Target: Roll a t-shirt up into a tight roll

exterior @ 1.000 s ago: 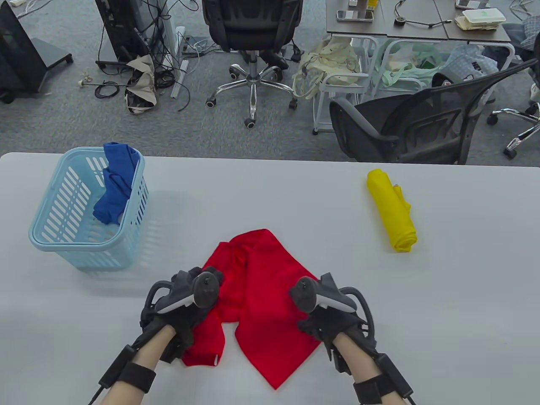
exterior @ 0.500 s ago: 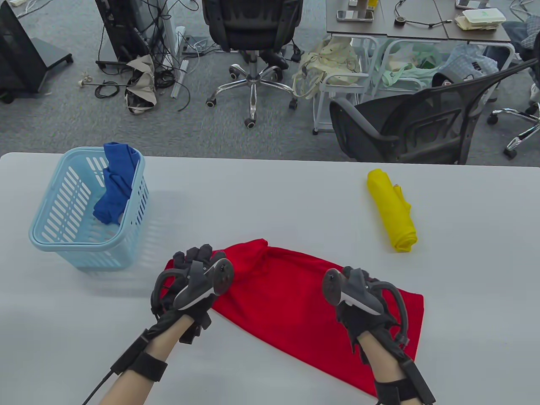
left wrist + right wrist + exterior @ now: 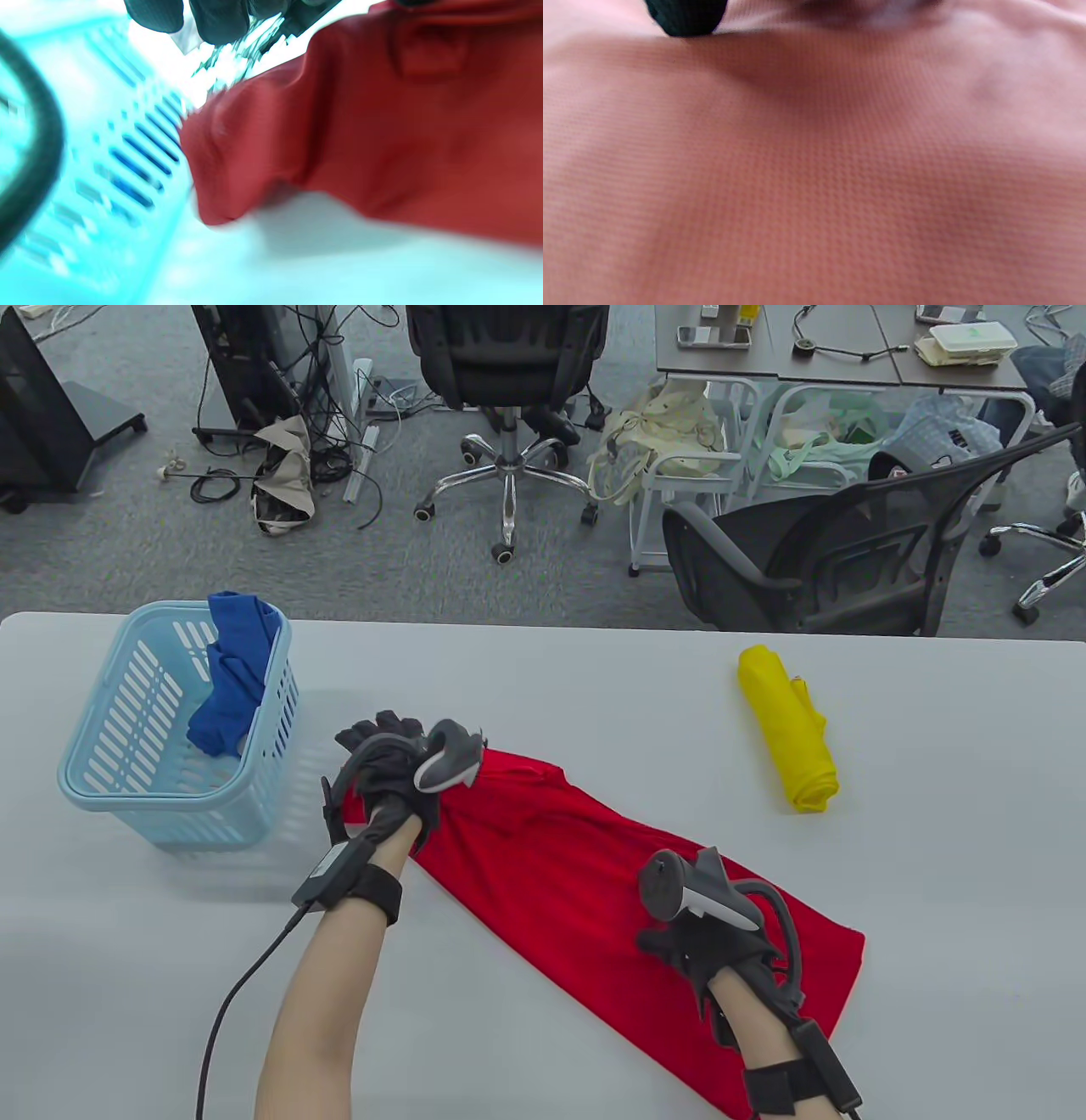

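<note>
A red t-shirt (image 3: pixel 577 865) lies stretched out diagonally on the grey table (image 3: pixel 543 687), from the far left to the near right. My left hand (image 3: pixel 386 755) grips its far-left end, right beside the basket. In the left wrist view that end of the shirt (image 3: pixel 382 127) is lifted a little off the table, below my fingers (image 3: pixel 216 17). My right hand (image 3: pixel 679 942) holds the shirt at its near-right part. The right wrist view is filled with red fabric (image 3: pixel 814 169), with one fingertip (image 3: pixel 685 17) at the top.
A light blue basket (image 3: pixel 93 793) with a blue cloth (image 3: pixel 233 670) in it stands at the left; it also shows in the left wrist view (image 3: pixel 106 148). A rolled yellow shirt (image 3: pixel 793 729) lies at the far right. Chairs stand beyond the table's far edge.
The bunched red shirt has been opened out into a long diagonal strip. My left hand has moved away and left toward the basket with the shirt's end. My right hand has moved right.
</note>
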{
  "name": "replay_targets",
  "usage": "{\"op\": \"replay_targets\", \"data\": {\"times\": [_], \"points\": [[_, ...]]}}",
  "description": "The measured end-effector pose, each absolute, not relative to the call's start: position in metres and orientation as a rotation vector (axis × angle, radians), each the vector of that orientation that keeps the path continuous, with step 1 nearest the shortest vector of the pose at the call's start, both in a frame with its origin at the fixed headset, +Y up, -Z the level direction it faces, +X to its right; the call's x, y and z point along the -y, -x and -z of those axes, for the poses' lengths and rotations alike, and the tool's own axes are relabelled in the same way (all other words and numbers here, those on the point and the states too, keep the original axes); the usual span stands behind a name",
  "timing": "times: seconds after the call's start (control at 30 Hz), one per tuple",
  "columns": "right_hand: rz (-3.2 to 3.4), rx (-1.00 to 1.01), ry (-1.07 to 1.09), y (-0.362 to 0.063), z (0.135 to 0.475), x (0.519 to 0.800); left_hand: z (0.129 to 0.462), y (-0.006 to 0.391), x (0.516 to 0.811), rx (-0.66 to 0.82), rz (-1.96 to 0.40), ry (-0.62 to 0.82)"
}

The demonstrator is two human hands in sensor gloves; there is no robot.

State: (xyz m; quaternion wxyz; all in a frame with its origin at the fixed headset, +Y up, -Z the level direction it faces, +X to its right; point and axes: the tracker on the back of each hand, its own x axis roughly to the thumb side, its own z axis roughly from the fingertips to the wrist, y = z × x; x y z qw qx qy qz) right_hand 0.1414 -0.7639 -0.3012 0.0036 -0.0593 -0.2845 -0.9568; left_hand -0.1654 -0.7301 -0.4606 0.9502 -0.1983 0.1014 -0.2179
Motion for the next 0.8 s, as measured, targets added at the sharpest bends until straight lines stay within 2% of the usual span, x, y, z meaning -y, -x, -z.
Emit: {"op": "replay_targets", "data": {"times": [0.07,0.1,0.17,0.2,0.27,0.33,0.37,0.43,0.47,0.53,0.6,0.63,0.7,0.8], "points": [[2.997,0.88,0.186,-0.141,0.302,0.763,0.446,0.162,0.717,-0.156,0.306,0.268],[2.996,0.867,0.182,-0.141,0.303,0.761,0.432,0.156,0.713,-0.097,0.309,0.197],[2.997,0.851,0.176,-0.139,0.304,0.76,0.403,0.145,0.715,0.015,0.386,0.156],[2.995,0.85,0.174,-0.139,0.304,0.76,0.395,0.142,0.72,0.042,0.375,0.183],[2.994,0.851,0.176,-0.139,0.303,0.76,0.386,0.14,0.739,0.053,0.271,0.354],[2.995,0.856,0.176,-0.14,0.303,0.76,0.388,0.138,0.757,0.069,0.196,0.536],[2.995,0.858,0.172,-0.14,0.303,0.76,0.391,0.134,0.763,0.079,0.213,0.578],[2.985,0.847,0.154,-0.139,0.301,0.759,0.405,0.126,0.771,0.143,0.259,0.606],[2.979,0.841,0.15,-0.139,0.301,0.759,0.41,0.121,0.773,0.125,0.279,0.605],[2.989,0.857,0.159,-0.134,0.297,0.757,0.427,0.114,0.769,0.027,0.4,0.493],[3.019,0.835,0.264,-0.123,0.293,0.751,0.437,0.112,0.756,-0.103,0.531,0.235],[3.033,0.831,0.306,-0.119,0.291,0.746,0.438,0.114,0.752,-0.101,0.58,0.182],[3.1,0.774,0.373,-0.114,0.291,0.736,0.431,0.117,0.746,-0.036,0.556,0.236],[3.199,0.75,0.397,-0.112,0.297,0.737,0.412,0.123,0.746,0.081,0.296,0.338]]}}
